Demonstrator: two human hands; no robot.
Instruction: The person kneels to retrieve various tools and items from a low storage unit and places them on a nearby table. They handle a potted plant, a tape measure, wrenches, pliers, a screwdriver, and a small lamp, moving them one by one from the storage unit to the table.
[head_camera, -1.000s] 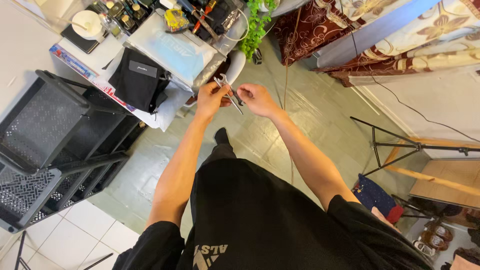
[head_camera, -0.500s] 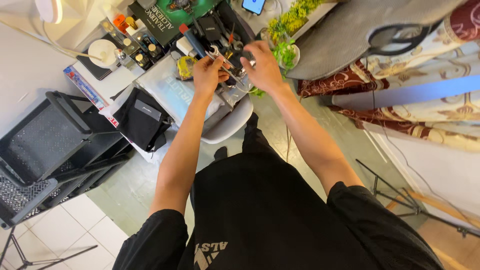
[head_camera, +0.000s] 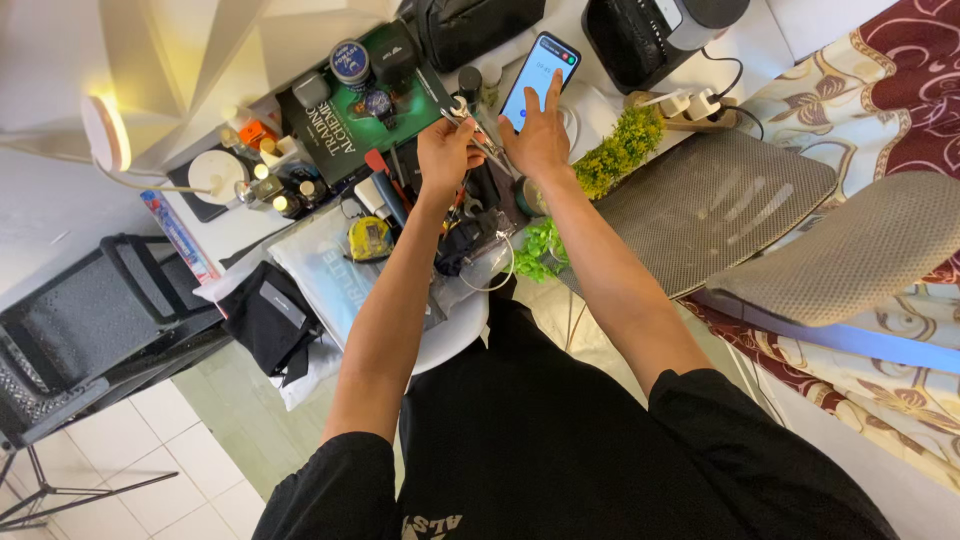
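Gripping a metal wrench (head_camera: 470, 125), the left hand (head_camera: 445, 155) is closed around its handle. At its 3 o'clock, the right hand (head_camera: 540, 140) stretches open fingers onto a lit smartphone (head_camera: 538, 75) on the cluttered desk (head_camera: 600, 70).

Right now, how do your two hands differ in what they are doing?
The left hand is closed around a metal wrench; the right hand lies open with a finger on the lit smartphone. Both are stretched out side by side over the cluttered desk.
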